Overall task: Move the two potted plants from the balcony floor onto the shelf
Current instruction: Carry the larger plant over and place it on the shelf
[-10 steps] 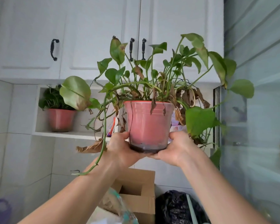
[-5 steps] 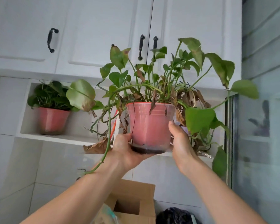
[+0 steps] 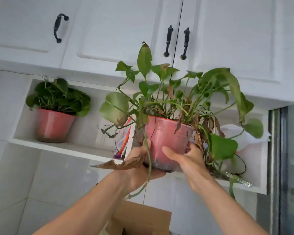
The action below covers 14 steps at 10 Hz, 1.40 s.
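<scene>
A straggly plant with green and dried brown leaves grows in a pink plastic pot (image 3: 166, 133), held up at the front edge of the white shelf (image 3: 71, 148). My left hand (image 3: 139, 172) cups the pot's base from below and the left. My right hand (image 3: 185, 158) grips its lower right side, thumb across the front. A second plant in a pink pot (image 3: 53, 124) stands at the shelf's left end. A long stem and a dry leaf hang over my left wrist.
White cabinet doors with black handles (image 3: 167, 40) hang just above the shelf opening. A paper packet (image 3: 124, 141) stands on the shelf behind the held pot, white plastic (image 3: 249, 150) at its right end. A cardboard box (image 3: 143, 219) sits below. A window frame (image 3: 278, 167) runs along the right.
The held pot has come closer to the shelf edge and tilted slightly. My right hand has shifted from the pot's side to its front lower part. The view has tilted upward.
</scene>
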Each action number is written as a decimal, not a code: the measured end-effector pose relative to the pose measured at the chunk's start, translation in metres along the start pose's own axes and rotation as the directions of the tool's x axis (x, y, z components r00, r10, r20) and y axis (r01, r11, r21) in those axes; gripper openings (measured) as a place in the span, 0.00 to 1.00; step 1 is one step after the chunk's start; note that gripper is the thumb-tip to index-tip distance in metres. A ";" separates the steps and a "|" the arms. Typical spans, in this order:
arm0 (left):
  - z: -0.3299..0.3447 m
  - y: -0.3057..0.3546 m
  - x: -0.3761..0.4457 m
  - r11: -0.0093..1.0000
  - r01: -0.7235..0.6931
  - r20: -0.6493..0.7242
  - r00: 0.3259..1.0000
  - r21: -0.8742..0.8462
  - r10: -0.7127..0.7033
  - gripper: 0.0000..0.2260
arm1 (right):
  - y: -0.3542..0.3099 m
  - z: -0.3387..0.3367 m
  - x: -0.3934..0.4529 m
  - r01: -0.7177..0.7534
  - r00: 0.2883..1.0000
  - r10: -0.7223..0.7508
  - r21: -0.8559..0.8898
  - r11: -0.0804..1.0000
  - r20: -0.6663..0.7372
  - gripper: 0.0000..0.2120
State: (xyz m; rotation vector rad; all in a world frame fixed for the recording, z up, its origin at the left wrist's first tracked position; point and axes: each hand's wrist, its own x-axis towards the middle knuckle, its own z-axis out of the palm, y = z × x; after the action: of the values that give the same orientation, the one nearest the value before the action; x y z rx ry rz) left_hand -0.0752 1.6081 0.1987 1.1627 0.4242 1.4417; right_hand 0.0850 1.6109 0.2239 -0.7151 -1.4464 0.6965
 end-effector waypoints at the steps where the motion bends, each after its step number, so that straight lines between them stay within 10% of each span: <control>1: -0.014 0.002 0.011 0.964 -0.006 -0.008 1.000 0.267 0.008 0.24 | 0.010 0.008 0.022 0.005 1.000 -0.005 -0.015 1.000 -0.028 0.27; 4: -0.025 0.004 0.068 0.910 -0.075 -0.190 0.968 0.408 0.165 0.21 | 0.045 0.021 0.063 0.048 0.983 -0.065 -0.101 0.994 -0.173 0.39; 11: -0.048 -0.020 0.095 0.044 -0.007 -0.018 0.840 0.999 0.542 0.20 | 0.099 0.022 0.091 -0.016 0.994 -0.005 -0.189 0.982 -0.107 0.36; 14: -0.037 -0.020 0.110 0.167 -0.160 0.031 0.807 0.973 0.590 0.26 | 0.103 0.019 0.093 0.037 0.996 -0.056 -0.240 0.970 -0.074 0.34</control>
State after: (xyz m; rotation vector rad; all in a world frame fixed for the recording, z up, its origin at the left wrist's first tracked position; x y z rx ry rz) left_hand -0.0760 1.7254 0.2104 2.1093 1.5640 1.9097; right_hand 0.0676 1.7481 0.2009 -0.8817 -1.4824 0.4563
